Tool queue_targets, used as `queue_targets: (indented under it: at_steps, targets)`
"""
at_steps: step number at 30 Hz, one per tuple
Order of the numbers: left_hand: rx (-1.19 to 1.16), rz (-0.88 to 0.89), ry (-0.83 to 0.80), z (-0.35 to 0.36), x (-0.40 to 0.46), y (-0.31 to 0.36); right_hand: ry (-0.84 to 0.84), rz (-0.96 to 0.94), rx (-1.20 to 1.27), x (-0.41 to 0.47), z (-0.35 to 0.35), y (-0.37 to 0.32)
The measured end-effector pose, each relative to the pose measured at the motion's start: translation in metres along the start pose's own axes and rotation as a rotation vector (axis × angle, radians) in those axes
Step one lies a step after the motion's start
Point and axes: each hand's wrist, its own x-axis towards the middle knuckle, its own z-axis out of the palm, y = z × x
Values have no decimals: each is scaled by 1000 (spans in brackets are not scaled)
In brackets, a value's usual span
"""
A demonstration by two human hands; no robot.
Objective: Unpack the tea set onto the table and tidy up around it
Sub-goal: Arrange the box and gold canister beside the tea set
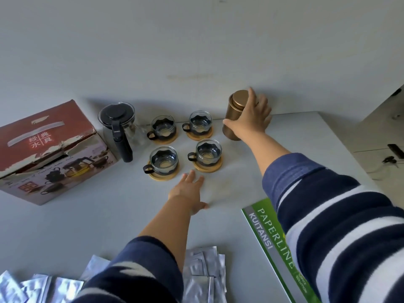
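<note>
1. Already the tea set stands unpacked at the far side of the tabletop [87, 215]: a glass teapot [119, 125] with a black lid, and four glass cups [183, 147] on round wooden coasters in a two-by-two block just right of it.
2. At the far right, the right hand [251, 118] wraps its fingers [254, 97] around the side of an upright bronze tin [234, 114], which sits on the tabletop just beside the far-right cup.
3. Nearer, the left hand [189, 193] hovers open and flat, fingers spread, holding nothing (just near the front cups).
4. To place the tin well, I judge it should stay upright, clear of the nearest coaster, and be let go only once its base is flat.
5. Tidying seemingly remains: the torn red box [50, 149] at far left, silver foil sachets [203, 274] along the near edge, and a green receipt book [277, 248] at near right.
</note>
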Motion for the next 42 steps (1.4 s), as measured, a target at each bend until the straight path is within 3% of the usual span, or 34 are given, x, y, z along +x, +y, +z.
queue_targets:
  at_steps: [5, 10, 13, 18, 21, 28, 38, 42]
  targets:
    - [-148, -39, 313, -32, -41, -57, -105, -336, -76, -60, 9, -60]
    - [-11, -95, 707, -54, -93, -148, -310, -504, 94, -115, 36, -143]
    - [65, -262, 873, -61, -123, -212, -402, -564, 138, -144, 61, -194]
    - [14, -485, 796, -60, -145, -305, -498, -588, -32, -168, 111, -243]
    - [-33, -459, 764, -59, -139, -336, -409, -589, -151, -172, 134, -248]
    - [-103, -372, 778, -84, -117, -374, -248, -487, 3, -189, 168, -260]
    - [-130, -362, 786, -95, -99, -398, -242, -410, 16, -195, 178, -281]
    - [-56, -390, 713, -97, -104, -394, -366, -394, -49, -196, 168, -280]
